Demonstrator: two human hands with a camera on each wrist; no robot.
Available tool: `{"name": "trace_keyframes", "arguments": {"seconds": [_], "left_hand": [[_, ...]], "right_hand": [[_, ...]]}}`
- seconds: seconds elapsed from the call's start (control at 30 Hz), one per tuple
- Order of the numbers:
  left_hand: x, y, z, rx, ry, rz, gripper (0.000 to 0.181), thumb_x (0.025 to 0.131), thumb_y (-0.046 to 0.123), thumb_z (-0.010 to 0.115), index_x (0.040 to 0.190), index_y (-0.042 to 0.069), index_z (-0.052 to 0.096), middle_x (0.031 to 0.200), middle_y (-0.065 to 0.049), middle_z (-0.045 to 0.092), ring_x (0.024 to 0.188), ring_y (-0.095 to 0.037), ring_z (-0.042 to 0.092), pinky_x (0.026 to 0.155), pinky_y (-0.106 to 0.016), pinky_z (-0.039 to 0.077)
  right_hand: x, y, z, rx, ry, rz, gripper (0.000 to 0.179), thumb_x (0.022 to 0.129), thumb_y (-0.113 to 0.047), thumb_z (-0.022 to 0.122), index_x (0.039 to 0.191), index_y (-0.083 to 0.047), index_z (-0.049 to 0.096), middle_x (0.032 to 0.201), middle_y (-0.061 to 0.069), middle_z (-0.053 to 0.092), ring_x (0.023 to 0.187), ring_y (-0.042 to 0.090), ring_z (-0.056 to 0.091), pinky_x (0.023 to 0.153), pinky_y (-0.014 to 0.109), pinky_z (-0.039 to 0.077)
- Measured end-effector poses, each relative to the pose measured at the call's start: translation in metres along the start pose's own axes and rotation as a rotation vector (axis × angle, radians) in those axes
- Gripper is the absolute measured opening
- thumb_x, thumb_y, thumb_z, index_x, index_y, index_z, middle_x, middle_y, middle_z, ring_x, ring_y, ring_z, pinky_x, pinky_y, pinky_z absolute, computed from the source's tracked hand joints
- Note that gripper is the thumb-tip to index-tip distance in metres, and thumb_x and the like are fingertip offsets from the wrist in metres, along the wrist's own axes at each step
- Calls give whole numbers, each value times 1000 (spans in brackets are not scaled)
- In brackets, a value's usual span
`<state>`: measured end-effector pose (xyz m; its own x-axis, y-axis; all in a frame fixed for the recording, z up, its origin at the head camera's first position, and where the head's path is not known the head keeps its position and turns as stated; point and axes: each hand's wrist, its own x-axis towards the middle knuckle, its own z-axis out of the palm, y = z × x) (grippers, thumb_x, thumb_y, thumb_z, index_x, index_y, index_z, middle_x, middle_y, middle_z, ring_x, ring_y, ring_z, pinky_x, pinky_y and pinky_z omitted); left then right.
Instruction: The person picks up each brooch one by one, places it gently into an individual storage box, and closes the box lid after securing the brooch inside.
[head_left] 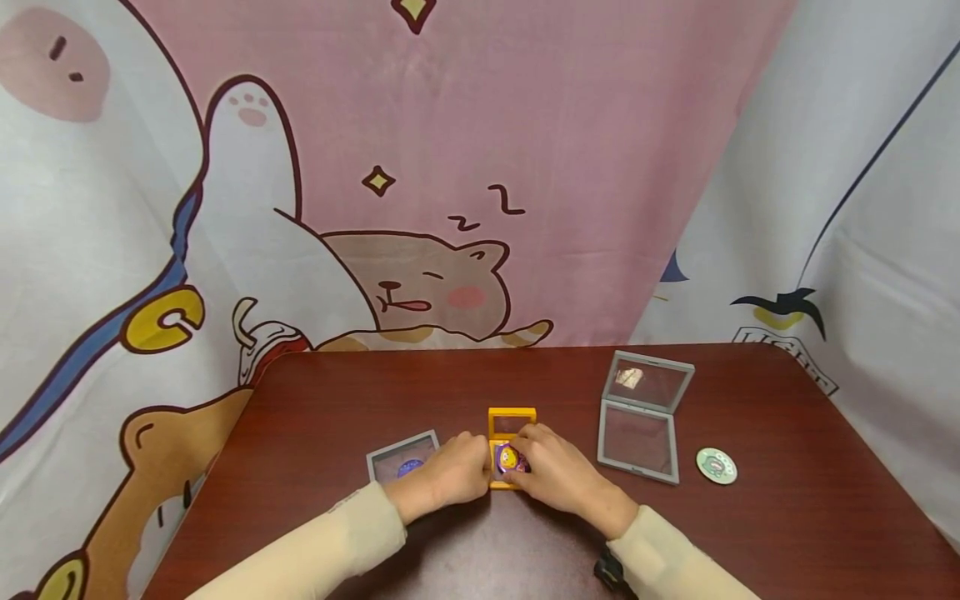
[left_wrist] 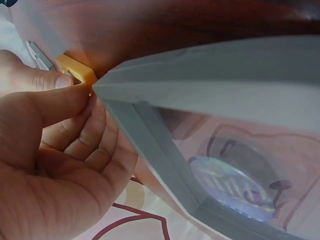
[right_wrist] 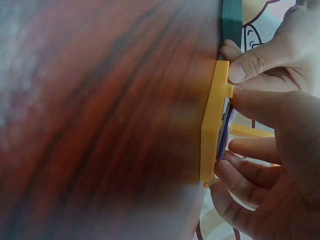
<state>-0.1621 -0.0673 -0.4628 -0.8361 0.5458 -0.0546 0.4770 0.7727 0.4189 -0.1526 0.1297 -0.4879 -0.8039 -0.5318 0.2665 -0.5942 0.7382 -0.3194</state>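
Observation:
A small yellow display case stands opened on the table, its lid tilted up at the back. Inside its base lies a round purple badge with a yellow figure. My left hand pinches the case's left edge between thumb and forefinger. Over the right side, my right hand has its thumb and fingers curled around the badge; in the right wrist view the purple badge rim shows between them, tilted against the yellow base. Part of the badge is hidden by the right fingers.
Left of my left hand, a grey case holds a bluish round badge. An opened grey case with a clear window stands to the right, and beside it lies a round pale-green badge. A patterned curtain hangs behind the table.

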Motion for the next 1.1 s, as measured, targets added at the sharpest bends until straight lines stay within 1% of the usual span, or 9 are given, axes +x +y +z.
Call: {"name": "trace_keyframes", "arguments": {"seconds": [0.17, 0.43, 0.57, 0.77, 0.97, 1.1], "left_hand": [[1, -2, 2, -19, -4, -10, 50, 83, 1, 74, 50, 21, 41, 47, 12, 34, 48, -8, 36, 44, -23, 34], [-2, -1, -1, -26, 1, 5, 53, 82, 0, 74, 48, 21, 38, 46, 14, 27, 46, -6, 31, 42, -22, 28], [-2, -2, -1, -27, 4, 11, 52, 82, 0, 73, 48, 21, 40, 46, 15, 28, 46, -6, 32, 42, -22, 29], [-1, -2, 1, -28, -2, -2, 52, 83, 0, 73, 48, 21, 40, 46, 14, 29, 46, -6, 32, 42, -22, 29], [-2, -1, 0, -11, 10, -6, 51, 81, 1, 73, 50, 21, 38, 47, 14, 29, 47, -7, 34, 43, -23, 33], [-2, -1, -1, -7, 14, 2, 52, 81, 0, 72, 49, 22, 37, 47, 14, 28, 47, -6, 33, 43, -23, 33]], "right_hand": [[1, -1, 0, -14, -10, -7, 34, 82, -21, 89, 105, 0, 76, 104, 6, 67, 97, 20, 60, 79, 36, 56], [2, -1, 1, -17, -17, -17, 34, 82, -21, 89, 105, 0, 75, 106, 7, 67, 98, 20, 60, 81, 36, 55], [2, -1, 1, -12, -17, -20, 34, 81, -20, 89, 106, 0, 75, 106, 6, 68, 99, 20, 60, 82, 37, 55], [1, 0, 0, -13, -24, -18, 35, 81, -20, 89, 107, 0, 75, 108, 6, 68, 101, 21, 62, 83, 38, 55], [0, -1, -1, 11, -20, -3, 33, 81, -18, 88, 106, -1, 75, 109, 7, 70, 101, 20, 63, 82, 39, 56], [0, -1, -3, 25, -29, -2, 28, 85, -16, 84, 107, -1, 75, 111, 7, 71, 104, 21, 64, 85, 41, 56]]}}
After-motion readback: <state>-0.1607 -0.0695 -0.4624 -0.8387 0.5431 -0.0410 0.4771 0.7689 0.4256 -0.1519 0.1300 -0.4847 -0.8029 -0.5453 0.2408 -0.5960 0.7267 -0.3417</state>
